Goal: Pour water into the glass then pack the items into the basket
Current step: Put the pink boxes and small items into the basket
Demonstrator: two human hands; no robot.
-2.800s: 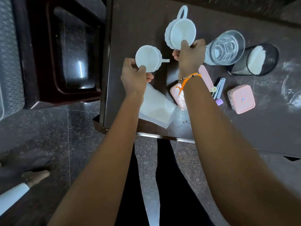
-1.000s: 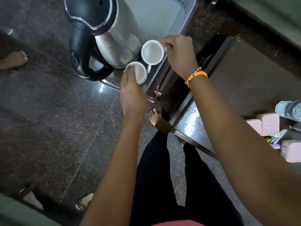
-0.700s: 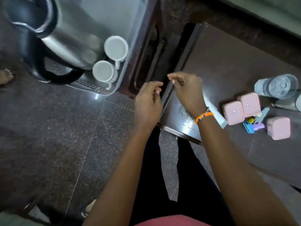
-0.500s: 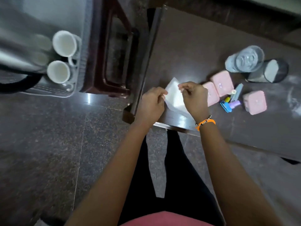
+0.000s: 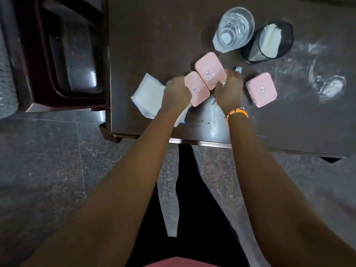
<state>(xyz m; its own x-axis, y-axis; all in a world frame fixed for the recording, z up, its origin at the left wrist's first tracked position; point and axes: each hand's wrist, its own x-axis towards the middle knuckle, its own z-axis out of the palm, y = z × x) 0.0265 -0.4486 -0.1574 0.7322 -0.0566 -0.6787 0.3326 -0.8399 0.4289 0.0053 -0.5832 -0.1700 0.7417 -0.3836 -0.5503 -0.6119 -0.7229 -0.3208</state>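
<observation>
Three pink lidded boxes are on the dark table (image 5: 154, 35). My left hand (image 5: 176, 94) grips the left edge of the nearest small pink box (image 5: 197, 90). My right hand (image 5: 229, 87) curls round the right edge of the bigger pink box (image 5: 210, 69) just behind it. The two boxes touch; motion blur hides the fingers. A third pink box (image 5: 262, 89) lies untouched to the right of my right hand. The clear glass (image 5: 233, 28) with water in it stands at the back. The basket is out of view.
A black mesh holder (image 5: 256, 53) with white paper in it stands next to the glass. A white folded packet (image 5: 148, 95) lies left of my left hand. A water smear (image 5: 331, 87) marks the table's right side. A dark wooden frame (image 5: 63, 54) stands to the left.
I set both white cups in the basket beside the kettle, then turned back to the table. My hands have left the white packet and now take hold of two pink boxes.
</observation>
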